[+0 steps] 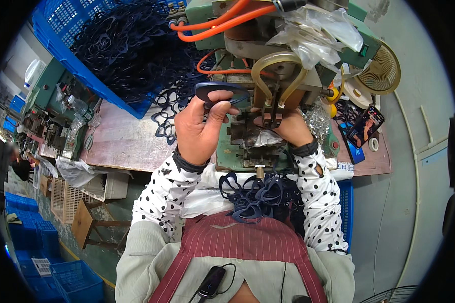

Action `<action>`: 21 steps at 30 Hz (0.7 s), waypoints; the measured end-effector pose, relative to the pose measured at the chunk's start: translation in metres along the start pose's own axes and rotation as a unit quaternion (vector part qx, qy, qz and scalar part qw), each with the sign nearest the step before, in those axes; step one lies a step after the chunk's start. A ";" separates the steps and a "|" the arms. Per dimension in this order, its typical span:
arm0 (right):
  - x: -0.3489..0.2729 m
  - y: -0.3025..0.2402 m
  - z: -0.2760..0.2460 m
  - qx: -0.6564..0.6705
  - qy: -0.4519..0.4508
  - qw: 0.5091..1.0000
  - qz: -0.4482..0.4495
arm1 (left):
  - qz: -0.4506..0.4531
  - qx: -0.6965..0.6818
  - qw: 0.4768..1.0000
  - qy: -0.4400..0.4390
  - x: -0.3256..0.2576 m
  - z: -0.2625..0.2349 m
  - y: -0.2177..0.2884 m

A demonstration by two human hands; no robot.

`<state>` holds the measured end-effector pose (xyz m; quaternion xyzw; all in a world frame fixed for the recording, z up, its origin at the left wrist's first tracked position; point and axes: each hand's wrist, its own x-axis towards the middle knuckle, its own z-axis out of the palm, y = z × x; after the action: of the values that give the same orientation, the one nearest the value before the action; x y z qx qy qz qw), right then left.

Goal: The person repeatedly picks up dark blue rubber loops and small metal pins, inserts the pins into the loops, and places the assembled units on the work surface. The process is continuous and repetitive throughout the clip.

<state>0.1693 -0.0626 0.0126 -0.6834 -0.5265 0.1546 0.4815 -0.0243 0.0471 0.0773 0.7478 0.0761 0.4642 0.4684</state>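
Observation:
My left hand (pixel 194 132) is raised on the left of a green bench machine (pixel 227 159), closed on a dark blue, thin, flat oval piece (pixel 203 91) that lies across its fingertips. The exact kind of piece does not show. My right hand (pixel 294 129) reaches in at the machine's head, beside a metal clamp (pixel 272 118) joined to two looped yellowish tubes (pixel 258 63). Its fingertips go behind the clamp, so whether they grip anything is hidden. A heap of dark blue loop-shaped pieces (pixel 258 197) lies on my lap, just below the machine.
A blue crate (pixel 106 93) full of similar loops stands at the back left, with more loops (pixel 166 118) spilled beside it. Orange hoses (pixel 207 30) cross overhead. On the right are a phone (pixel 366 126), a tape roll (pixel 373 144) and a small fan (pixel 381 68). Scissors (pixel 89 141) lie far left.

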 end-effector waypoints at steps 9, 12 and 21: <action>0.016 0.023 0.005 -0.016 -0.064 0.997 -0.040 | 0.020 0.070 0.997 -0.013 -0.003 0.000 -0.006; 0.004 0.028 0.001 -0.072 0.065 0.994 -0.052 | 0.001 0.040 0.999 -0.004 -0.004 0.001 -0.003; -0.070 0.057 -0.041 0.077 0.337 0.932 0.105 | 0.017 0.035 0.999 0.019 -0.003 0.004 -0.003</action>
<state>0.2039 -0.1430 -0.0350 -0.7077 -0.2444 0.0050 0.6629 -0.0223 0.0442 0.0725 0.7560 0.0886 0.4834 0.4325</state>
